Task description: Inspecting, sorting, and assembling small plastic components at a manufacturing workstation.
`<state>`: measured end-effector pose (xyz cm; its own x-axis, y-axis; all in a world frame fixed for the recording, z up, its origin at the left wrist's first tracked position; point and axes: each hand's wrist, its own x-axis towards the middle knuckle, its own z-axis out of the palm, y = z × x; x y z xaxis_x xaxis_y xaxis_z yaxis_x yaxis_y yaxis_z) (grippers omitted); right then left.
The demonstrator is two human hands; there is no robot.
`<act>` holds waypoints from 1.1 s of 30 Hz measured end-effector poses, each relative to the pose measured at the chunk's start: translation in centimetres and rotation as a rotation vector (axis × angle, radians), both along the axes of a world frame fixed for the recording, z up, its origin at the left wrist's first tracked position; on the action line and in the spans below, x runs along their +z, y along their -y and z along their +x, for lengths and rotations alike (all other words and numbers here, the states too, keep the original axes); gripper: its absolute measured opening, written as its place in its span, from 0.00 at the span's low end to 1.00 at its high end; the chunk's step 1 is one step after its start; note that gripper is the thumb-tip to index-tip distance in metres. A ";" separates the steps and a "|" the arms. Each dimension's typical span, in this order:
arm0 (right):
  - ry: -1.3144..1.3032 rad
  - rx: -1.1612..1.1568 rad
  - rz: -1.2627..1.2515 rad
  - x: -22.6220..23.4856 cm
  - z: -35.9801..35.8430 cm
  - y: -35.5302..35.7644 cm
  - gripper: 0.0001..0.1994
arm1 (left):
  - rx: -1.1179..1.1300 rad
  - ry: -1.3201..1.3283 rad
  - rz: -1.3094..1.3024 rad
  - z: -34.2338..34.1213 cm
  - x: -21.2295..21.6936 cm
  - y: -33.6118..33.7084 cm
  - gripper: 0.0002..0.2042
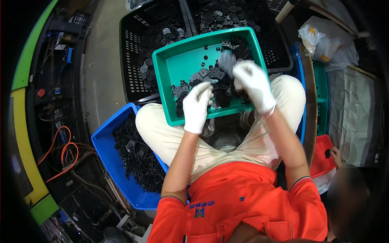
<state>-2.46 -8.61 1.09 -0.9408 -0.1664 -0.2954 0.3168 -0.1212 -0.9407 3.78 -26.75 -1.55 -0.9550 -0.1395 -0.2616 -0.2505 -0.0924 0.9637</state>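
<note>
A green bin (pixel 160 75) rests across my thighs, with grey and black flat parts (pixel 208 75) and smaller black pieces scattered inside. My left hand (pixel 196 107), in a white glove, is over the bin's near left part. Its fingers are curled together, and whatever they hold is too small to name. Over the right side of the bin is my right hand (pixel 254 86), also white-gloved and slightly blurred, with its fingers closed. A grey flat part (pixel 227 62), smeared by motion, is at these fingertips. More black parts lie under and between the hands.
Black crates (pixel 131 65) of similar parts stand beyond the bin. At lower left is a blue bin (pixel 117 162) of thin black pieces. Machinery with an orange hose (pixel 69 143) lines the left. Another person's hand (pixel 337 156) is by a red tray (pixel 322 152) at right.
</note>
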 end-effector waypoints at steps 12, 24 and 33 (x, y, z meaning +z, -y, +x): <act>-0.159 0.241 0.672 -4.2 -2.9 0.3 0.16 | -0.565 -0.328 -1.286 -7.4 -3.5 0.3 0.12; 0.192 -0.055 -0.187 -1.2 3.5 0.9 0.14 | 0.054 -0.311 -0.281 -2.5 1.1 -2.1 0.16; 0.155 -0.068 -0.219 -0.1 5.1 1.1 0.13 | 0.011 -0.056 0.284 -0.6 2.1 -2.8 0.23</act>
<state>2.67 -9.68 1.04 -0.8985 -0.1802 -0.4002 0.4387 -0.3422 -0.8309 3.15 -23.99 0.57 -0.9679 -0.0783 -0.2387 -0.1953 -0.3629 0.9111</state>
